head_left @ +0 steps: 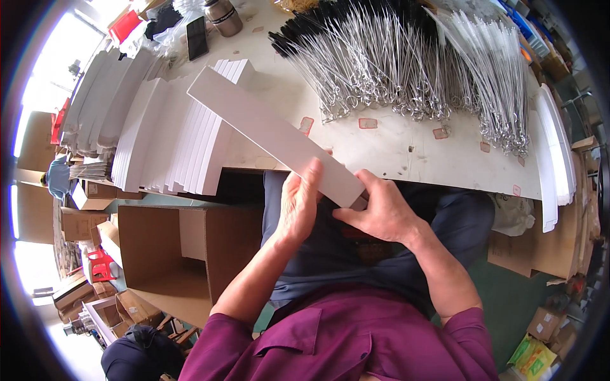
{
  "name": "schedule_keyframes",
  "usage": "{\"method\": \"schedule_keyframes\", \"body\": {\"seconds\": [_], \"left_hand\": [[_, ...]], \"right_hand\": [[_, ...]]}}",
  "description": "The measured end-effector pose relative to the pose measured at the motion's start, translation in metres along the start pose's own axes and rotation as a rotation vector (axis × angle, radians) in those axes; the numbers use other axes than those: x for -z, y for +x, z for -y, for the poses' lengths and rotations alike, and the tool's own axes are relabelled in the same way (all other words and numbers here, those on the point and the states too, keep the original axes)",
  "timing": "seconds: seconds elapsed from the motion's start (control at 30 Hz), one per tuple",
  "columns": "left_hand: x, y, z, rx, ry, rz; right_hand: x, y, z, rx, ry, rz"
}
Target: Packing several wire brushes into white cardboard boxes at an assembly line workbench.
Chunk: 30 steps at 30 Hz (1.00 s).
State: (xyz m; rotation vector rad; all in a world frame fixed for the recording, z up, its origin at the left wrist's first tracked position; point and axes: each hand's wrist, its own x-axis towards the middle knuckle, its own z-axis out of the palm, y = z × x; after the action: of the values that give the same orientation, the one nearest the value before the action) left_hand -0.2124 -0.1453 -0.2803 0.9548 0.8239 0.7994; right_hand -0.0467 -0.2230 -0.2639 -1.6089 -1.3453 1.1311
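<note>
Clasping a long white box in closed left hand, and pinching its near end with right hand.

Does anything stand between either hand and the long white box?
Nothing visible does: the left hand grips the long white box, thumb on its upper face, and the right hand has thumb and fingers at its near end.

Both hands close together, forearms angled inward

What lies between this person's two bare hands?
In the head view, the near end of the long white cardboard box lies between the bare left hand and bare right hand.
</note>
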Motion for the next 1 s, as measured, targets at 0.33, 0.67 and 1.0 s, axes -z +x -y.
{"method": "schedule_keyframes", "body": {"seconds": [0.33, 0.67, 1.0], "left_hand": [[-0.002, -0.041, -0.08, -0.832, 1.535, 0.499], [-0.001, -0.017, -0.042, -0.695, 1.492, 0.619], [0.022, -0.023, -0.025, -0.618, 1.481, 0.428]], "right_hand": [[0.053, -0.017, 0.011, -0.097, -0.187, 0.204], [0.053, -0.018, 0.02, -0.007, -0.283, 0.411], [0.109, -0.042, 0.006, 0.101, -0.596, -0.374]]}}
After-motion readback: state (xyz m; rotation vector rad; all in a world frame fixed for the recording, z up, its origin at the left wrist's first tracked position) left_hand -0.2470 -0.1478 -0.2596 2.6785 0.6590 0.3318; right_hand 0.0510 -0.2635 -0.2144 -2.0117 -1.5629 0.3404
